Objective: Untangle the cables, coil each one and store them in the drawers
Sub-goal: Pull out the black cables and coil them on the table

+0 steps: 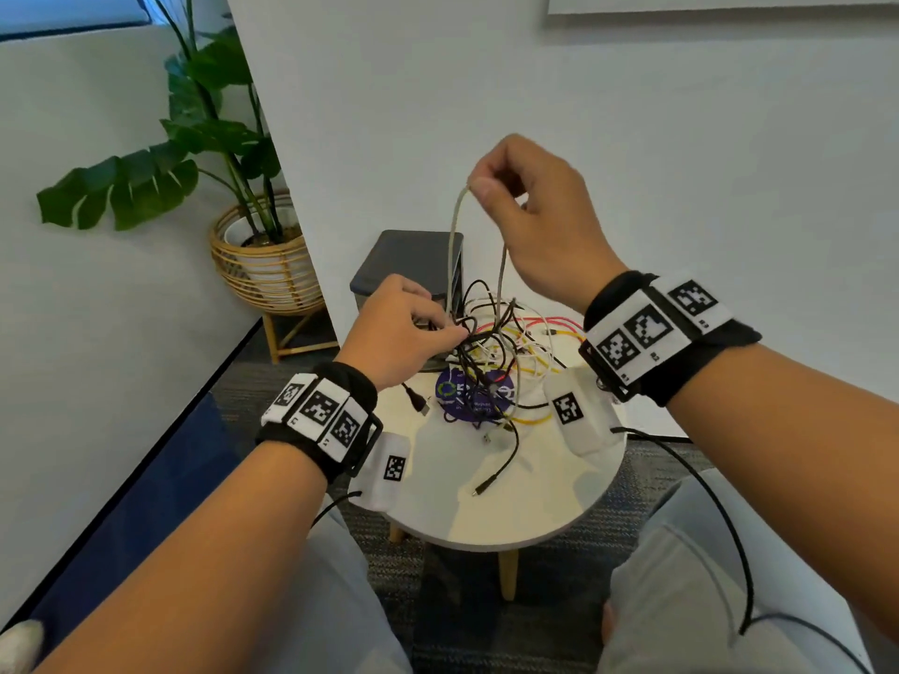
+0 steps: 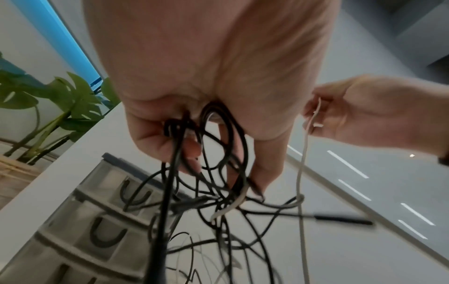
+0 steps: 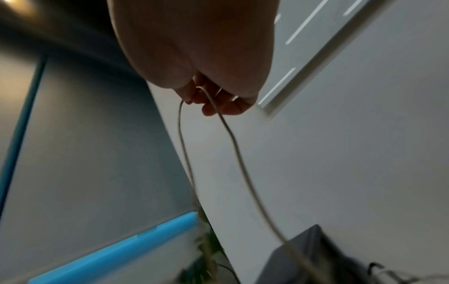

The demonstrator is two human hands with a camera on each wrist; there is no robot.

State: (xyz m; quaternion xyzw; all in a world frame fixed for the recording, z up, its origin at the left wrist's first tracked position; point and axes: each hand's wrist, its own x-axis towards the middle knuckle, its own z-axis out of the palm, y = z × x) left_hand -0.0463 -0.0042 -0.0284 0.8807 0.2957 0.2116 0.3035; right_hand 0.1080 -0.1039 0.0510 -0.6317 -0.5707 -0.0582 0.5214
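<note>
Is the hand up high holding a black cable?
No, the raised right hand pinches a thin pale grey cable; black ones stay below.

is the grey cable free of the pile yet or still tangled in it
Still tangled. The right hand lifts a loop of the grey cable, but both strands run down into the cable pile gripped by the left hand.

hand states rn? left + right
Left hand: closed, gripping the black cables of the tangle.
Right hand: closed, pinching a raised loop of the grey cable.
</note>
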